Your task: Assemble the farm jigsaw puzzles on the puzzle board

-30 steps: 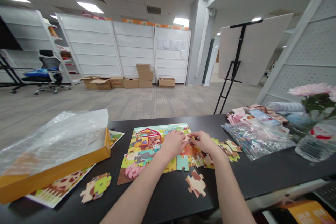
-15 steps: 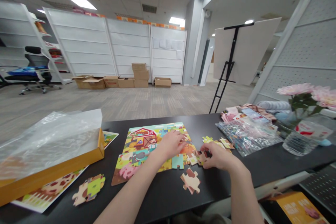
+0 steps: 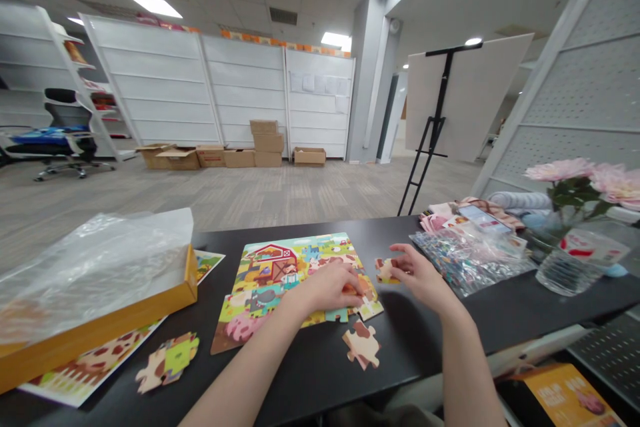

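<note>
A farm-themed jigsaw puzzle (image 3: 273, 267), with a red barn and animals, lies mostly assembled on the black table. My left hand (image 3: 333, 288) rests on its right part, fingers slightly bent over the pieces and covering some of them. Just off the puzzle's right edge, my right hand (image 3: 417, 275) pinches a brown and cream puzzle piece (image 3: 384, 270) at table level. Below the puzzle lie loose cow-patterned pieces (image 3: 362, 344). Another small pile of pieces (image 3: 170, 359), green and brown-white, sits at the left front.
At the left, an orange-sided box (image 3: 165, 290) holds clear plastic wrap, with a printed picture sheet (image 3: 95, 363) under it. To the right are a plastic bag of small pieces (image 3: 460, 260), a phone (image 3: 485, 220) and a glass vase (image 3: 570, 267) with pink flowers.
My right hand has moved up and away from the puzzle's lower right corner, to beside its right edge. My left hand has slid slightly right and down. Pale pieces now show at that corner.
</note>
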A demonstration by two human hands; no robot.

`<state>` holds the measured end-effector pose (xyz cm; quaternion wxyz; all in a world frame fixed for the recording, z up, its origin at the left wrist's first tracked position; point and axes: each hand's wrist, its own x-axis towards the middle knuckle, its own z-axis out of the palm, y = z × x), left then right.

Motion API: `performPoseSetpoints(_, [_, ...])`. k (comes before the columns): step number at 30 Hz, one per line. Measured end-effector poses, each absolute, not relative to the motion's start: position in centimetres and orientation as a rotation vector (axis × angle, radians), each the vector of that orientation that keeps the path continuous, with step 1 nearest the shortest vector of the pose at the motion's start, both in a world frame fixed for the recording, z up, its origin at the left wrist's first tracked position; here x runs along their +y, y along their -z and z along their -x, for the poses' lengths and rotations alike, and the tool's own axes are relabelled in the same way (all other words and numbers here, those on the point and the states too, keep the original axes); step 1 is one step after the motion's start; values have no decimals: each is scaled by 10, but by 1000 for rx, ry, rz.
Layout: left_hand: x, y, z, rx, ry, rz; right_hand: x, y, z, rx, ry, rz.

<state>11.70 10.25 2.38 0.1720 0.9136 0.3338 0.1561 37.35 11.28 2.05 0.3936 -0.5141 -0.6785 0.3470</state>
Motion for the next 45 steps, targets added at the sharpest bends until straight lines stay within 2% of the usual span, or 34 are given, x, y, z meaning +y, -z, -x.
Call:
performPoseSetpoints(12, [87, -36, -126, 978, -420, -2593, 112, -22, -384, -2014, -590, 1656])
performPoseSetpoints(17, [86, -37, -126, 966, -385, -2561, 109, -19, -391, -1969, -732, 1675])
performPoseSetpoints(23, [88, -42, -123, 985, -337, -2556, 112, -16, -387, -1845, -905, 1485])
performPoseSetpoints(31, [88, -51, -116, 1054, -279, -2489, 110, -21, -384, -1841, -853, 1458])
performPoseSetpoints(39, [91, -49, -110, 1086, -243, -2512, 108, -24, -379, -1722, -1048, 1292])
performPoseSetpoints(45, [86, -54, -103, 1080, -176, -2416, 109, -27, -374, -1703, -1056, 1278])
